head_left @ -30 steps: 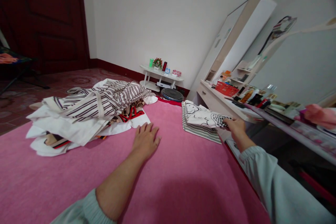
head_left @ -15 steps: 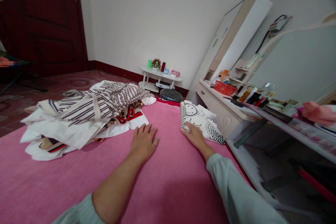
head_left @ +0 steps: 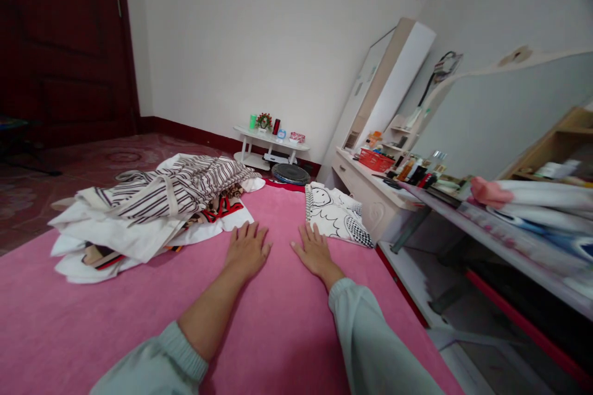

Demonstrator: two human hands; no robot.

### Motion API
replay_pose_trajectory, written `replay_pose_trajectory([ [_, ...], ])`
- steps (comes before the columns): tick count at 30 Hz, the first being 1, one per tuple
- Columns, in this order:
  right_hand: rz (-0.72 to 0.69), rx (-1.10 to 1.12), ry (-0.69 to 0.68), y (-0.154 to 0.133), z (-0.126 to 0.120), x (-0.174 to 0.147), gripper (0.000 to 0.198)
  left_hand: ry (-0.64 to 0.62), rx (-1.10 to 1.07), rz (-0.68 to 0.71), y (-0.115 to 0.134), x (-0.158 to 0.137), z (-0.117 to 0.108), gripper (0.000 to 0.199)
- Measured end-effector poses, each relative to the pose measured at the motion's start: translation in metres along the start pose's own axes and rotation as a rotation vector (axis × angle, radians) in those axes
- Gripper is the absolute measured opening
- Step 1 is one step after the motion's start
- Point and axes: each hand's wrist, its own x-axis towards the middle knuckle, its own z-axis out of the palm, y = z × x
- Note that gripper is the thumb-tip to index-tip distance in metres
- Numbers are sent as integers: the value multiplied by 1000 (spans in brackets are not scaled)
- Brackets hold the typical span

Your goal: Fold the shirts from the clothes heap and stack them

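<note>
My left hand (head_left: 248, 251) lies flat on the pink bed cover (head_left: 278, 296), fingers spread, by the near right corner of a heap of clothes. That heap has a brown-and-white striped garment (head_left: 171, 185) on top and white cloth (head_left: 134, 231) with red, tan and black parts beneath. My right hand (head_left: 316, 253) is also flat with its fingers apart, at the near left edge of a folded white garment (head_left: 336, 213) with black line drawings and a checked patch. Its fingertips reach that garment's edge; whether they press on it I cannot tell. Neither hand holds anything.
A dressing table (head_left: 365, 182) with a red basket (head_left: 375, 160), bottles and a mirror (head_left: 504, 129) runs along the right side. Past the bed's far end are a round dark lid-like object (head_left: 291, 173) and a low white stand (head_left: 271, 136). A dark red door (head_left: 69, 43) is at left.
My right hand has come off the folded white garment and moved toward me, onto the bed cover at its edge. My left hand stays flat in about the same place. The view has turned right.
</note>
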Motion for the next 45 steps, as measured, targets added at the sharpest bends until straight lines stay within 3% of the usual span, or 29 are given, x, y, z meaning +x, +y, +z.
replay_pose_trajectory([
  [8,82,24,5,-42,5,-47,75,-99,41,-14,10,-20,-7,58],
  [13,109,29,124,-64,11,-75,72,-137,21,-3,11,-48,-21,62],
  [17,34,113,273,-58,14,-80,61,-177,2,23,9,-59,-28,66],
  [20,-36,317,372,-43,16,-75,47,-178,-1,28,10,-64,-27,66],
  [24,-25,556,446,-30,20,-69,40,-169,13,58,10,-76,-32,64],
  [26,-25,589,462,-29,22,-67,39,-186,22,148,3,-81,-46,61],
  [29,-34,593,464,-29,24,-65,35,-187,51,258,-26,-80,-84,45],
  [32,-27,561,472,-30,23,-64,30,-33,123,198,-69,-66,-134,48],
  [34,-21,534,474,-30,23,-63,28,176,253,87,-96,-55,-162,60],
  [36,-14,519,471,-30,23,-63,27,195,308,-13,-118,-46,-182,76],
  [38,-5,514,470,-30,23,-63,25,124,330,-81,-131,-42,-191,82],
  [42,-7,516,486,-30,26,-63,25,55,378,-103,-132,-40,-196,41],
  [45,-27,530,499,-30,27,-62,25,82,379,-52,-108,-39,-201,22],
])
